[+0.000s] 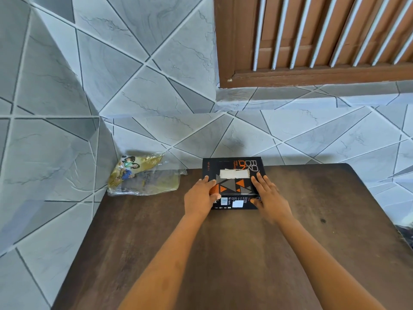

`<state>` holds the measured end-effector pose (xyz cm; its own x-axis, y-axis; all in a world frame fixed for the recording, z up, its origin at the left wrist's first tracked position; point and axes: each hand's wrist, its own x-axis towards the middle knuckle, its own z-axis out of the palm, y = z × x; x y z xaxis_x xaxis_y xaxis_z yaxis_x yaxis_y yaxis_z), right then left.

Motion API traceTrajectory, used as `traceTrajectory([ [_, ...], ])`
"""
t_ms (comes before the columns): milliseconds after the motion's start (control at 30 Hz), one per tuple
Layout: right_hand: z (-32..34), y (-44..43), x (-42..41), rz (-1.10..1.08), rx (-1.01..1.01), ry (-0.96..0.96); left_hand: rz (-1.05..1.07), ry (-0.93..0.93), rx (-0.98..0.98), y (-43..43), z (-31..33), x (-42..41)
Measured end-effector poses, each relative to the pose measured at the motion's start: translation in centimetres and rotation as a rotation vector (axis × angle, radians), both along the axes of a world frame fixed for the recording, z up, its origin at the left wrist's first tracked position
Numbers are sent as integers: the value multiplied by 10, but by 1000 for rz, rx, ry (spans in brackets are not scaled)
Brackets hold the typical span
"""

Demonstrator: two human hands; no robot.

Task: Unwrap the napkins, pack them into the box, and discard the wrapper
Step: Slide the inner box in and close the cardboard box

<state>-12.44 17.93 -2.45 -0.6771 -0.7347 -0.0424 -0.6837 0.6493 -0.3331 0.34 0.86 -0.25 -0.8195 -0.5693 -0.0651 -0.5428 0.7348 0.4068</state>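
A black tissue box [233, 168] with orange and grey triangles lies flat at the far edge of the dark wooden table [223, 253]. White napkins [234, 174] show through the slot in its top. My left hand [200, 196] grips the box's near left corner, thumb on the front face. My right hand [269, 195] rests on the near right corner, fingers spread over the top and thumb on the front. A crumpled clear and gold plastic wrapper [143, 175] lies at the table's far left corner, against the tiled wall.
Grey tiled walls [55, 108] close in on the left and behind the table. A brown wooden window frame with white bars [324, 41] sits above a tiled ledge at the back right. Bare tabletop stretches between me and the box.
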Motion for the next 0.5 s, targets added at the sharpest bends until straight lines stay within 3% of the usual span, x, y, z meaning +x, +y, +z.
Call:
traceTrajectory([
  [100,0,0,2,-8,79,53,-23,9,10,0,-1,1],
  [233,10,-12,15,-59,141,49,-57,137,311,-12,-3,18],
  [500,29,-105,94,116,-294,-85,227,269,298,-86,-11,107],
])
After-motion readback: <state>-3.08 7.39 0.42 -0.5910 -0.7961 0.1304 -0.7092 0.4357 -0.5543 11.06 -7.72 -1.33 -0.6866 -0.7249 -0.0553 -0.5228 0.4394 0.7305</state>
